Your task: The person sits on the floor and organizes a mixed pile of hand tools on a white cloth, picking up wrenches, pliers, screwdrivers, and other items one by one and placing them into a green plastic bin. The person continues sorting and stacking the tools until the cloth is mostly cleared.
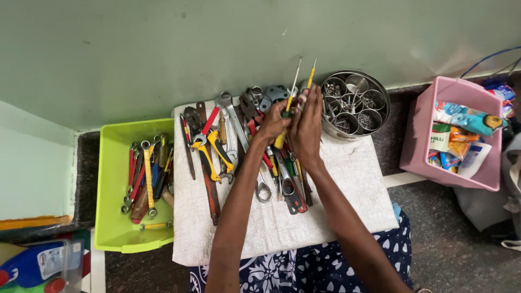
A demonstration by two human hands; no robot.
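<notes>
- Both hands meet at upper centre of the frame, above the white cloth point(347, 211).
- Left hand point(273, 123): fingers curled tight round the yellow handle of a screwdriver point(287, 111); handle butt pokes out below the fist at lower left.
- Second yellow-handled screwdriver point(310, 76) sits just right of the first, shaft nearly parallel.
- Right hand point(307, 127): back of hand faces the camera, fingers held together and pressed flat against the handles. Can't tell whether it grips or only steadies them.
- Long axis of both drivers: lower left to upper right, tips pointing to the top of the frame, toward the green wall point(217, 43).
- Tips clear of everything; round steel tin point(380, 116) of small hardware lies just right of them.
- Loose spanners and pliers point(211, 152) lie on the cloth, left of and below the hands.
- Lime bin point(111, 228) with more tools at far left, pink bin point(420, 141) at far right, both well apart from the hands.
</notes>
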